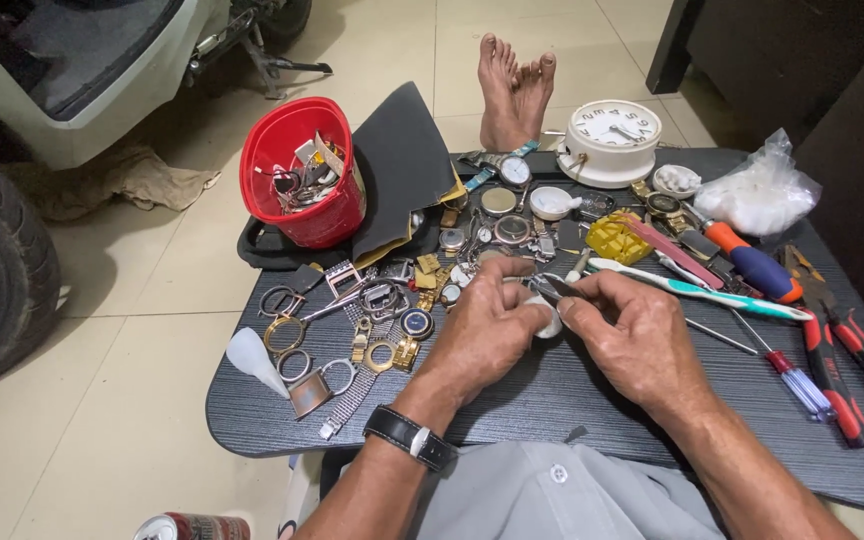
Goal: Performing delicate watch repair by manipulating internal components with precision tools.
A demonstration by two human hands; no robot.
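Working over: dark grey wood-grain table top (552,400), both hands at its middle.
Left hand (487,330): fingers curled around a small white rounded piece (549,318), pinched at the fingertips; black wristwatch (410,437) on the wrist.
Right hand (632,335): clenched on a thin dark metal tool (550,286), its tip touching the white piece.
Near right: teal-and-white toothbrush (702,291), just beyond my knuckles.
Far right: red-handled pliers (842,370), blue-and-red screwdriver (787,372).
Left: loose watch cases and metal bracelets (362,330); red plastic bucket of parts (304,170) farther back.
Far: white round alarm clock (612,140).
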